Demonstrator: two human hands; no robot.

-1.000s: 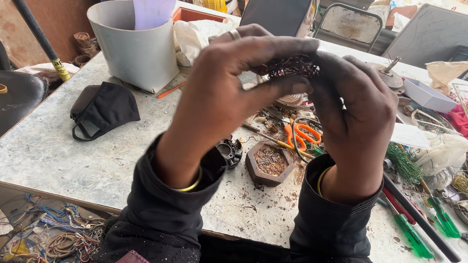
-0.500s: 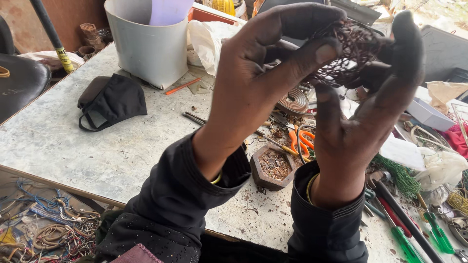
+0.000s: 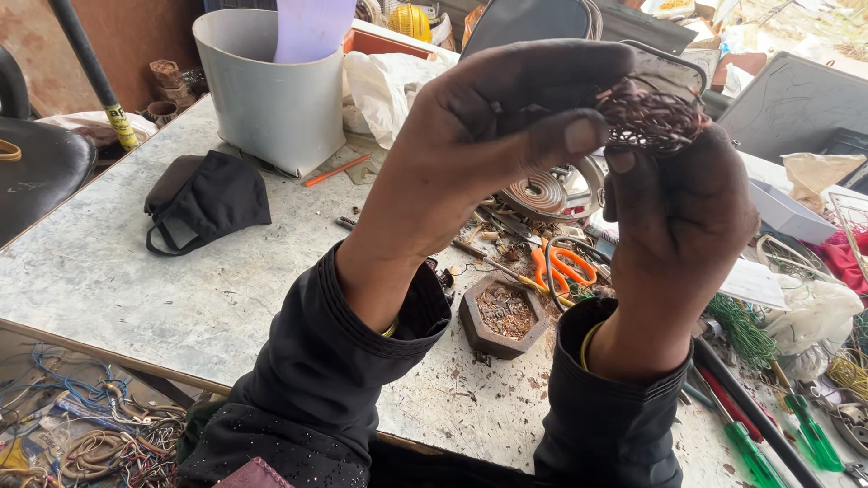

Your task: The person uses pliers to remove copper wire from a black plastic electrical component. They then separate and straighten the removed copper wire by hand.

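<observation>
Hands raised above bench, both pinching one tangled copper wire bundle (image 3: 649, 116). Left hand (image 3: 488, 145) grips bundle's near-left edge, thumb pressed over curled fingers; right hand (image 3: 680, 221) supports it from beneath, fingertips at its underside. Below wrists: hexagonal dish (image 3: 503, 317) holding wire scraps, orange-handled scissors (image 3: 562, 268) just behind. Black face mask (image 3: 208, 201) lies well left of left forearm.
</observation>
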